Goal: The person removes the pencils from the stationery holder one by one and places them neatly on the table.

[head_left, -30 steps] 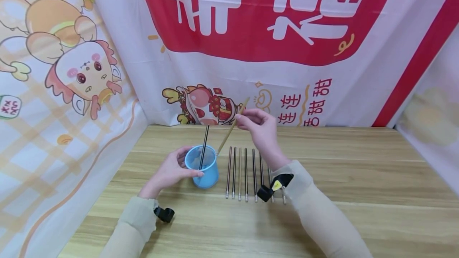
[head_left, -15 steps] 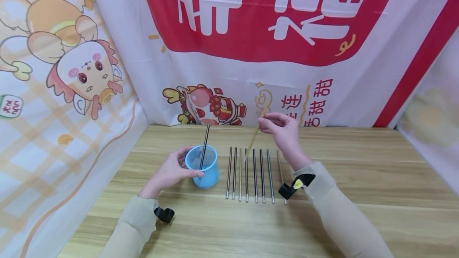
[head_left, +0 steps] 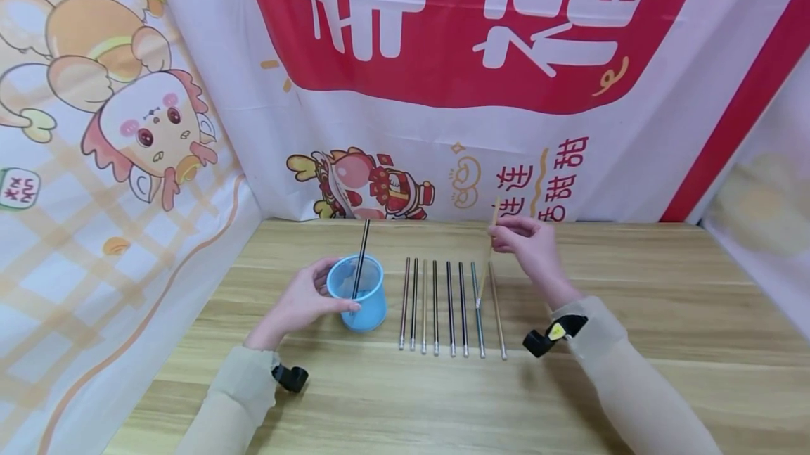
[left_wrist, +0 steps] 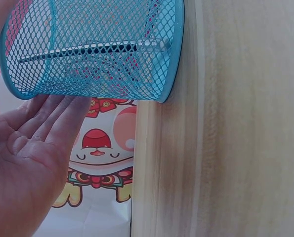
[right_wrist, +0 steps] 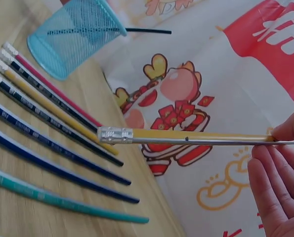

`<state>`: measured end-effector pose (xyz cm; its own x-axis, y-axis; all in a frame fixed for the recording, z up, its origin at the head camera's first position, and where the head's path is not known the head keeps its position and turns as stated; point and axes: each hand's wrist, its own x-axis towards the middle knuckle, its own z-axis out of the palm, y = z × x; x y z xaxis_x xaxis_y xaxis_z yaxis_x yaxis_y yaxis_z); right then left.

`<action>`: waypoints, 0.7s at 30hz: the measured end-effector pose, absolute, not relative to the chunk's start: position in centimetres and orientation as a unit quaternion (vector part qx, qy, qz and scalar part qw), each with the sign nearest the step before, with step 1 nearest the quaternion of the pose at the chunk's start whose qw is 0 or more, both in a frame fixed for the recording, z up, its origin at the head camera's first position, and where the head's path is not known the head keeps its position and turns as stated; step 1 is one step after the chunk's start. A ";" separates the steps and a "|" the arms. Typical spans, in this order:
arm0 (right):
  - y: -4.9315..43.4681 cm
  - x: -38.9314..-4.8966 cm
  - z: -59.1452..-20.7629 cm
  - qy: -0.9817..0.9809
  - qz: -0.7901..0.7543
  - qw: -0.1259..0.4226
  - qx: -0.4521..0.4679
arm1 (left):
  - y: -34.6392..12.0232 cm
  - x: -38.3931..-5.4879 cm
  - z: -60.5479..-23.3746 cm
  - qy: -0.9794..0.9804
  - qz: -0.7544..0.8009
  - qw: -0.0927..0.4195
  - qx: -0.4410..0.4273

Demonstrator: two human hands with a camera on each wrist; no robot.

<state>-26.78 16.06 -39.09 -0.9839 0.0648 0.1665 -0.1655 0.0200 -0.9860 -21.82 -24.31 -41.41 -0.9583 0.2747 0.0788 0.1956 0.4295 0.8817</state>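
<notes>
A blue mesh pencil cup (head_left: 373, 311) stands on the table with one dark pencil (head_left: 363, 247) leaning inside it. My left hand (head_left: 300, 307) holds the cup from its left side, thumb at the front and fingers behind; in the left wrist view those fingers (left_wrist: 63, 116) lie along the mesh. Between thumb and fingertips, my right hand (head_left: 534, 251) pinches a yellow pencil (right_wrist: 201, 137) near its upper end. The silver-and-eraser end points down, over the teal pencil (head_left: 481, 335) in the row; whether it touches cannot be told.
Several pencils lie side by side right of the cup, eraser ends towards me, from a reddish one (head_left: 404, 300) to a light brown one (head_left: 498, 307). A printed cloth (head_left: 405, 124) hangs behind the wooden table (head_left: 392, 399), another at the left.
My right hand has moved right, away from the cup and across the row, carrying the yellow pencil, whose eraser end is now lower. The left hand and cup have stayed put.
</notes>
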 end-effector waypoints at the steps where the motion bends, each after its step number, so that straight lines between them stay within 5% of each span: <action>1: 16.4 -26.8 -39.2 -0.716 0.693 0.078 0.034 | -24.3 -21.9 -41.4 0.844 0.516 0.038 0.140; 21: 20.8 -26.2 -41.7 -0.801 0.597 -0.026 -0.022 | -24.0 -21.5 -40.8 0.850 0.509 0.041 0.133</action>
<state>-26.18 20.77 -41.67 -0.9977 0.0050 -0.0682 0.0668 0.2853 -0.9561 -21.46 -23.99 -40.79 -0.9615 0.2671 0.0649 0.1834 0.4476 0.8752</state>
